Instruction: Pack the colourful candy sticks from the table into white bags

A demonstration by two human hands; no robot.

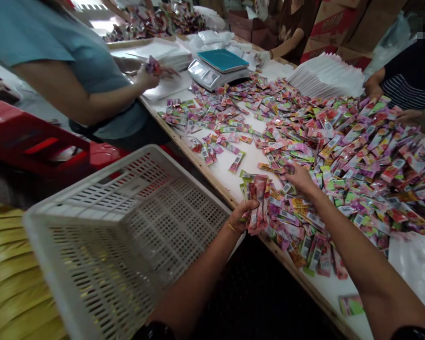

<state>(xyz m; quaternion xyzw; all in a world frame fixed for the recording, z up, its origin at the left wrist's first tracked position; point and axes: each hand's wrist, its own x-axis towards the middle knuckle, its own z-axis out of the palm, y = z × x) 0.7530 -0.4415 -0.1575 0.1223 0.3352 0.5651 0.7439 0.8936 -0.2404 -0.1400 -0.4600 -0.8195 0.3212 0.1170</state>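
Note:
My left hand (243, 213) grips a bunch of small colourful sachets (258, 203) upright at the near edge of the white table (233, 177). My right hand (298, 178) reaches into the big loose pile of sachets (361, 160) spread over the table, fingers pinched on one sachet there. The sachets are pink, green and purple, with barcodes on some of them. A gold bangle sits on my left wrist.
A white plastic crate (127, 236) stands tilted at my left. A person in a blue shirt (74, 61) handles sachets at the far left beside a digital scale (217, 68). A stack of white bags (327, 75) and other people's arms are at the right. Red stools (38, 141) stand left.

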